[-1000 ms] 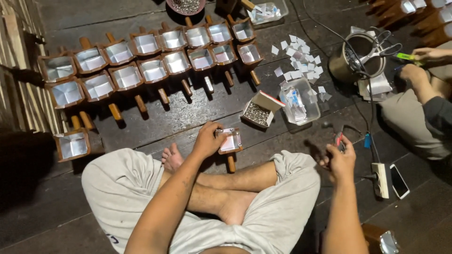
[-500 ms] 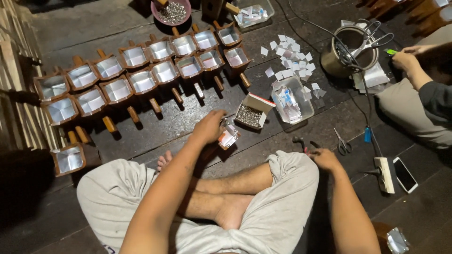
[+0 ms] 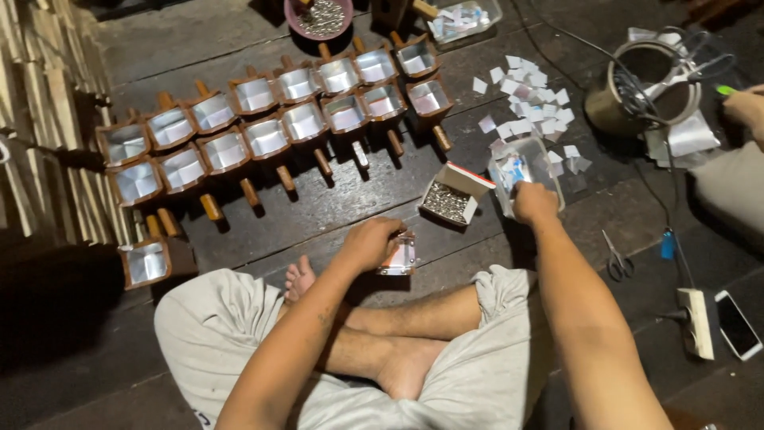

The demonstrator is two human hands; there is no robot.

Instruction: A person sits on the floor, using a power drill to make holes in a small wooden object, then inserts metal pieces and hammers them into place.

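I sit cross-legged on a dark wooden floor. My left hand (image 3: 370, 243) grips a small square wooden mould lined with shiny foil (image 3: 399, 256), held just above my knee. My right hand (image 3: 535, 202) reaches forward into a clear plastic container (image 3: 521, 163) holding small paper and foil pieces; whether the fingers hold anything is hidden. Between the two hands lies an open small cardboard box of metal staples (image 3: 450, 199).
Two rows of foil-lined wooden moulds with handles (image 3: 270, 127) lie ahead; one more (image 3: 147, 263) sits at left. White paper squares (image 3: 529, 95), a metal pot (image 3: 645, 87), scissors (image 3: 617, 259), a power strip (image 3: 699, 322), a phone (image 3: 738, 322) and another person's hand (image 3: 744, 107) are at right.
My right hand has moved from beside my right knee forward and up to the clear container. My left hand with the mould stayed near my knee, shifting slightly.
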